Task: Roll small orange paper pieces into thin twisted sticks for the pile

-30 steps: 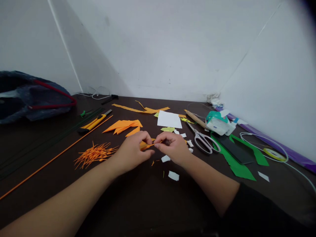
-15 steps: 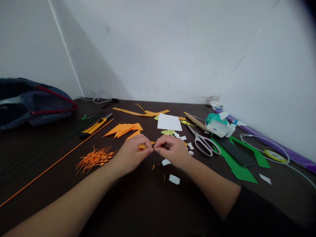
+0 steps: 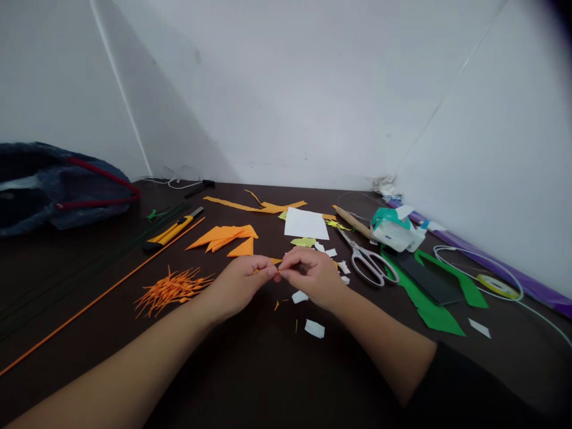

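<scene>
My left hand (image 3: 241, 281) and my right hand (image 3: 315, 275) meet over the middle of the table, thumbs and fingers pinched together. Between their fingertips is a small piece of orange paper (image 3: 277, 272), mostly hidden by the fingers. Left of my left hand lies a pile of thin twisted orange paper pieces (image 3: 172, 292). Folded or cut orange paper triangles (image 3: 227, 235) rest just beyond that hand. Close to my right hand are white paper scraps (image 3: 315, 328) and grey-handled scissors (image 3: 369, 262), lying partly open.
A yellow utility knife (image 3: 172, 232) and a long orange stick (image 3: 111, 289) lie at left. A white paper square (image 3: 306, 223) sits behind my hands. Green paper (image 3: 435, 319), a dark flat slab (image 3: 426, 277), a tissue pack (image 3: 393, 229) and yellow tape (image 3: 498, 285) are at right.
My left hand's fingers have rolled lower and closer together, and less orange paper shows around them. The right hand stays nearly in place, still pinching. The things on the table keep their places.
</scene>
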`<state>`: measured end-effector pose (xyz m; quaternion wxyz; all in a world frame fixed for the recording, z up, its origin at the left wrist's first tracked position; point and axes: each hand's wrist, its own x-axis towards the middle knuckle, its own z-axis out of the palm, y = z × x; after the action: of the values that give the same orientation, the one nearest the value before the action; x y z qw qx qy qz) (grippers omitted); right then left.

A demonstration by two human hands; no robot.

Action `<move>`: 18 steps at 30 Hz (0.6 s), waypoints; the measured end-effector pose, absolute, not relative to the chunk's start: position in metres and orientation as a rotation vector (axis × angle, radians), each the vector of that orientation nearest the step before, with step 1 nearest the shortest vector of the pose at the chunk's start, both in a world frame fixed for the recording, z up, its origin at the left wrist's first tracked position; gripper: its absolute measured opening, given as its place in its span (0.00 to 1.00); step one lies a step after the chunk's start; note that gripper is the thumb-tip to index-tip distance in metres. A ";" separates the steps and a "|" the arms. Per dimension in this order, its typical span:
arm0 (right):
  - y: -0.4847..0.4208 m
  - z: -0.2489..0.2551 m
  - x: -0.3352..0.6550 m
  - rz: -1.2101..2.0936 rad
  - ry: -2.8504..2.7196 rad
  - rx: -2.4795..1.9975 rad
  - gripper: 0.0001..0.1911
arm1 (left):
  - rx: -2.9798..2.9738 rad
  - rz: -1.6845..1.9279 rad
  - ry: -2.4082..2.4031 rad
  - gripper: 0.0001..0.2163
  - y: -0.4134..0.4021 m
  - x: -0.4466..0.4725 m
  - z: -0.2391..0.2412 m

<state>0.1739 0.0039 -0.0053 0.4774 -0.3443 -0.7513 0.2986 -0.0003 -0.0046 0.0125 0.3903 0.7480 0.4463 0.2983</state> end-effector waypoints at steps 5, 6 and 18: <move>0.005 -0.009 0.172 0.735 -1.804 -0.848 0.06 | 1.908 0.769 1.213 0.10 -0.005 0.000 0.015; 0.006 -0.009 0.172 0.749 -1.794 -0.847 0.05 | 1.908 0.778 1.215 0.09 -0.006 0.001 0.016; 0.006 -0.009 0.172 0.827 -1.704 -0.873 0.05 | 1.848 0.882 1.198 0.04 -0.005 0.002 0.011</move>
<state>0.1725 0.0062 -0.0086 0.5039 -0.3615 -0.7057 0.3425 0.0017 -0.0054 0.0112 0.3752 0.7221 0.4681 0.3445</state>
